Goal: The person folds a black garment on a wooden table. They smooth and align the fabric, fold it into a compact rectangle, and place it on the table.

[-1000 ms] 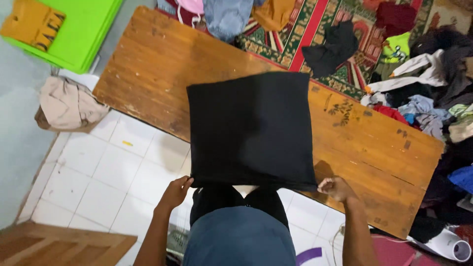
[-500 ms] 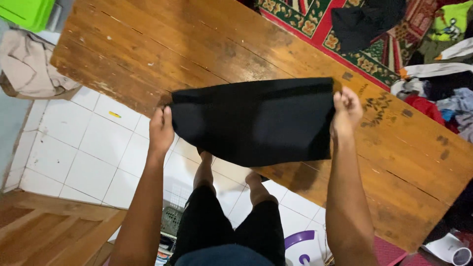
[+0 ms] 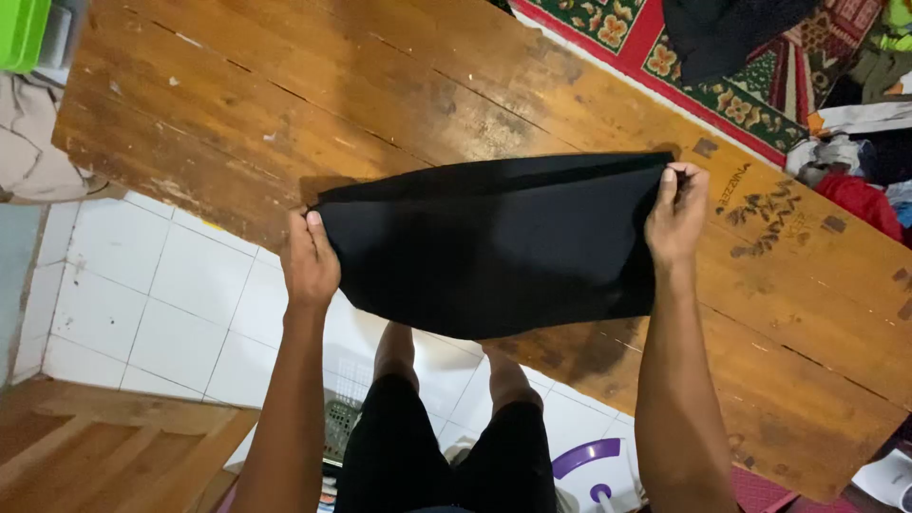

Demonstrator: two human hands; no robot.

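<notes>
Head view: black cloth (image 3: 494,242) between left hand (image 3: 311,258) and right hand (image 3: 674,217) grips

We see a plain black cloth (image 3: 494,242), with no print on it, held over a warm brown wooden tabletop (image 3: 285,104) flecked with pale scuffs and dark stains. The floor tiles (image 3: 161,304) are white with grey joints. The rug (image 3: 703,71) is red with green bands and a cream flower pattern. A bright green bin (image 3: 21,33) sits at the corner, and beside it lies what looks like a beige garment (image 3: 28,152). The shorts (image 3: 446,456) are black.
</notes>
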